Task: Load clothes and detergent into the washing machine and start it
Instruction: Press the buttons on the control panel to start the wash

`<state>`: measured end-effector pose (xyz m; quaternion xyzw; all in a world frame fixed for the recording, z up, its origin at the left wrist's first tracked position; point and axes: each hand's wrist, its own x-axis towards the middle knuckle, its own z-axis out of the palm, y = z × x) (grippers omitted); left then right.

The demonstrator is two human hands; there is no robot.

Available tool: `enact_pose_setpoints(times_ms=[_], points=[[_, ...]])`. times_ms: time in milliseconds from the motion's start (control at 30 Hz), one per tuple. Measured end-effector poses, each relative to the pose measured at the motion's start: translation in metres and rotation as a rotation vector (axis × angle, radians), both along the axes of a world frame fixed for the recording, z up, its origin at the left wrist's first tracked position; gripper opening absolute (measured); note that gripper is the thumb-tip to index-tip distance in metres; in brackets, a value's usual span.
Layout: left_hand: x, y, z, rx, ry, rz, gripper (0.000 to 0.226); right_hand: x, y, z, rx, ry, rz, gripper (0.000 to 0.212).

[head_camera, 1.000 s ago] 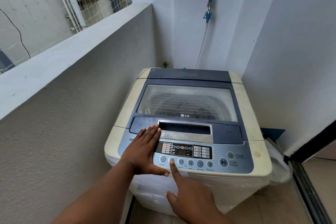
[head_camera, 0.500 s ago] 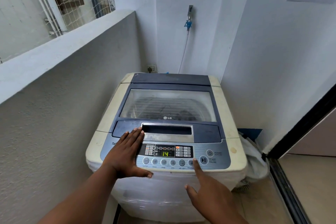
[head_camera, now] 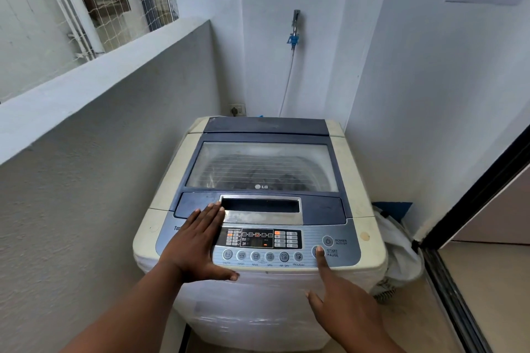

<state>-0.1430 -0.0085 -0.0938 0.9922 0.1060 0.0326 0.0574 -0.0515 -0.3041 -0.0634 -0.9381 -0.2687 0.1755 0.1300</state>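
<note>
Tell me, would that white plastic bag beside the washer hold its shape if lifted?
Probably not. The crumpled white plastic bag slumps against the cream top-loading washing machine, so it likely flops. Its bulging sides suggest contents, so it may sag; the weight is unclear.

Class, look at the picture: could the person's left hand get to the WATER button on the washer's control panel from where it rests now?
Probably yes. The left hand lies flat on the panel beside the WATER button, with nothing between them. The right hand is off at the START/PAUSE button, clear of that path.
</note>
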Motion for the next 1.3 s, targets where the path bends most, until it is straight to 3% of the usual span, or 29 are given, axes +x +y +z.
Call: enact_pose_setpoints(times_ms=[1300], points=[[0.001,0.002,-0.006,0.015,-0.016,0.002,0.138,0.008,-0.001,-0.006,-0.005,-0.011,0.004,0.076]])
